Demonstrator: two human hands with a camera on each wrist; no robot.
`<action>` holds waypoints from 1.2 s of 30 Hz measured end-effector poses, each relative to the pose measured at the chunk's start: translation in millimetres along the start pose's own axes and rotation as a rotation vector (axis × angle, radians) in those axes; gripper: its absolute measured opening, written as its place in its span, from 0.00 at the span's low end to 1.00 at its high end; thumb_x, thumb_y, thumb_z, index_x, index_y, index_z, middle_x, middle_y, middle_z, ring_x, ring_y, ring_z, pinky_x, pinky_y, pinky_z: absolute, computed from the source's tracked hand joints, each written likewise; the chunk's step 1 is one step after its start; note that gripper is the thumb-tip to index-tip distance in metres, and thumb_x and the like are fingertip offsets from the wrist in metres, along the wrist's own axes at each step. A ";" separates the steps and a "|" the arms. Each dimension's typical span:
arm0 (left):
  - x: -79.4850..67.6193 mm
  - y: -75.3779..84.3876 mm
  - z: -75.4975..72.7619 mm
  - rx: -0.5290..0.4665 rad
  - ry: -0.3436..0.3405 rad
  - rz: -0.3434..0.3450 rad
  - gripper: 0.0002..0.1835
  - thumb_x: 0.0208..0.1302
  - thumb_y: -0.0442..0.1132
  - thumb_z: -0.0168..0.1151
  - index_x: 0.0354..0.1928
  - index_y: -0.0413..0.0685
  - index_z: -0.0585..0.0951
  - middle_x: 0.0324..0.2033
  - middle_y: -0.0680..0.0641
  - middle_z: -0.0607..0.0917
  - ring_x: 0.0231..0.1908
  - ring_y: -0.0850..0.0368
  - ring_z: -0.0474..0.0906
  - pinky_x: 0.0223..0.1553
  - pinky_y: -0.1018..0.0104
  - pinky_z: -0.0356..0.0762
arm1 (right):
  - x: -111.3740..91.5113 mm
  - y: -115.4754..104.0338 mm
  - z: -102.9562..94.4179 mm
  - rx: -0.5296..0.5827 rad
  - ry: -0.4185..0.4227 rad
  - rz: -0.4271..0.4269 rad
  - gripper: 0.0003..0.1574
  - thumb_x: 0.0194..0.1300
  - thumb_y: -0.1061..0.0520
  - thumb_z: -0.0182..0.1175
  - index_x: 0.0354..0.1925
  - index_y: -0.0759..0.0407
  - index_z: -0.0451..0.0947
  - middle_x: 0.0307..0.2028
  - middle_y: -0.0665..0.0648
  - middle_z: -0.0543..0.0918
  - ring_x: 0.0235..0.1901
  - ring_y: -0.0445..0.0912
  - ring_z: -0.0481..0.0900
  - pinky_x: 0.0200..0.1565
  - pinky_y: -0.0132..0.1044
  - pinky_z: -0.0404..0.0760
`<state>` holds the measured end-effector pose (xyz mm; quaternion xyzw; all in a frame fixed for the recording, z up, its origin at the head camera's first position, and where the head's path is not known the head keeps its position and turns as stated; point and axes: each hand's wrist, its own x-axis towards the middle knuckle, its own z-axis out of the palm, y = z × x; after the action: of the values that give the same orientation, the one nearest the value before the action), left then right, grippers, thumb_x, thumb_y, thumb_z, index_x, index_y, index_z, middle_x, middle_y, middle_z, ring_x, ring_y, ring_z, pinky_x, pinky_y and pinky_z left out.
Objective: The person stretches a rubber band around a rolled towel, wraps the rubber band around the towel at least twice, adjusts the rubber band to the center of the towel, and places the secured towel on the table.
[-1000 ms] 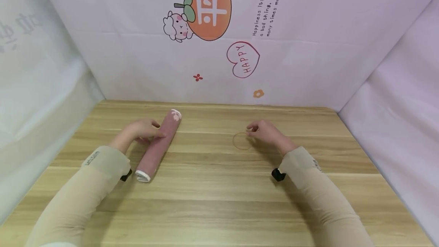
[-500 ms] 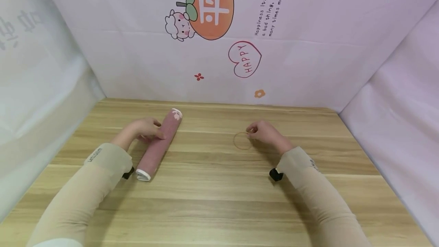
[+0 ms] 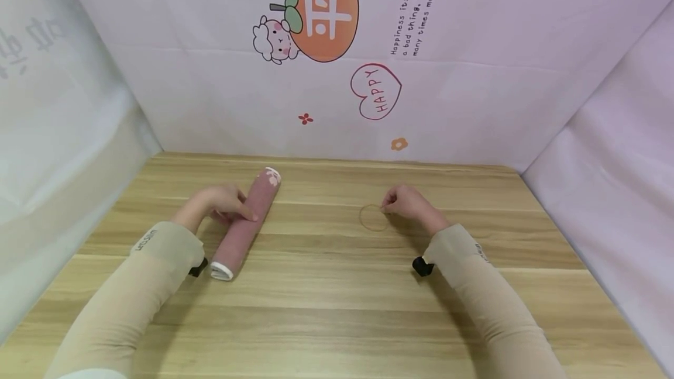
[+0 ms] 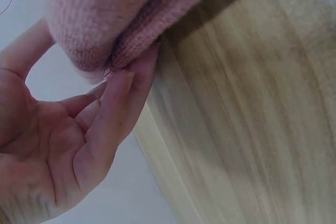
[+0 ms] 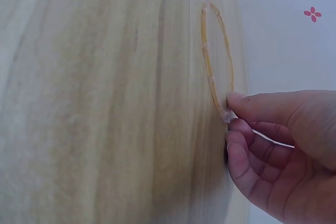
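The left hand (image 3: 223, 199) grasped the towel (image 3: 244, 238), thumb laid over the top of the roll and the other fingers at its underside. The towel, rolled and pink with white ends, was on the left part of the table (image 3: 326, 285), slanted so that its far end pointed to the right. The right hand (image 3: 408, 202) pinched the band (image 5: 205, 46), a thin yellowish loop, by its near edge between thumb and fingertips. The band was well apart from the towel, on its right; whether its free side touched the table could not be determined. A printed white cloth (image 3: 210, 98) stood behind the table.
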<state>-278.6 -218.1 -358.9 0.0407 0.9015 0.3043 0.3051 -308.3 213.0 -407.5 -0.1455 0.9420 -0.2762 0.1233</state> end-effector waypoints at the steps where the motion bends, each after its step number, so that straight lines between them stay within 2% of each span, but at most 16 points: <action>1: -0.5 0.3 0.4 0.004 -0.006 0.002 0.42 0.62 0.47 0.74 0.66 0.22 0.68 0.49 0.36 0.81 0.47 0.45 0.79 0.46 0.56 0.85 | 0.0 0.2 -0.2 0.001 -0.005 -0.001 0.04 0.68 0.63 0.66 0.34 0.63 0.84 0.29 0.52 0.82 0.30 0.44 0.72 0.34 0.35 0.73; 7: -1.1 0.4 4.8 -0.033 -0.014 0.003 0.46 0.61 0.46 0.75 0.69 0.21 0.63 0.51 0.34 0.79 0.49 0.44 0.79 0.45 0.56 0.86 | -0.4 0.1 -1.0 -0.013 -0.028 -0.004 0.06 0.69 0.63 0.63 0.34 0.65 0.85 0.27 0.51 0.80 0.28 0.43 0.70 0.33 0.34 0.71; 13: 0.8 -2.8 6.6 -0.090 -0.005 -0.007 0.42 0.65 0.45 0.71 0.68 0.23 0.63 0.53 0.34 0.77 0.50 0.44 0.77 0.48 0.56 0.85 | -1.2 -1.2 -2.0 -0.027 -0.034 -0.009 0.08 0.72 0.62 0.62 0.35 0.65 0.84 0.26 0.51 0.78 0.27 0.43 0.69 0.31 0.34 0.70; 20: 2.6 -4.5 7.1 -0.115 -0.010 0.003 0.40 0.65 0.44 0.70 0.67 0.23 0.64 0.55 0.32 0.77 0.53 0.41 0.77 0.49 0.54 0.84 | -1.9 -1.7 -3.2 -0.026 0.001 -0.020 0.09 0.72 0.61 0.63 0.34 0.65 0.84 0.27 0.52 0.80 0.28 0.43 0.71 0.33 0.35 0.72; 30: -1.5 1.0 5.3 -0.131 -0.052 0.012 0.45 0.64 0.40 0.70 0.71 0.21 0.56 0.56 0.30 0.76 0.51 0.43 0.79 0.48 0.54 0.84 | -4.9 -6.8 -5.0 0.056 0.001 -0.027 0.07 0.71 0.63 0.63 0.36 0.68 0.81 0.30 0.56 0.82 0.30 0.43 0.75 0.33 0.34 0.75; 36: 0.7 1.9 5.7 -0.113 -0.040 0.029 0.43 0.64 0.37 0.71 0.72 0.24 0.58 0.58 0.29 0.75 0.52 0.42 0.78 0.47 0.54 0.84 | -7.1 -8.9 -4.6 0.108 -0.010 -0.011 0.06 0.72 0.64 0.62 0.37 0.68 0.80 0.30 0.57 0.82 0.29 0.44 0.76 0.32 0.34 0.76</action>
<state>-276.1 -213.4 -361.8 0.0427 0.8758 0.3584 0.3204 -301.4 210.4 -397.7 -0.1450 0.9243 -0.3266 0.1343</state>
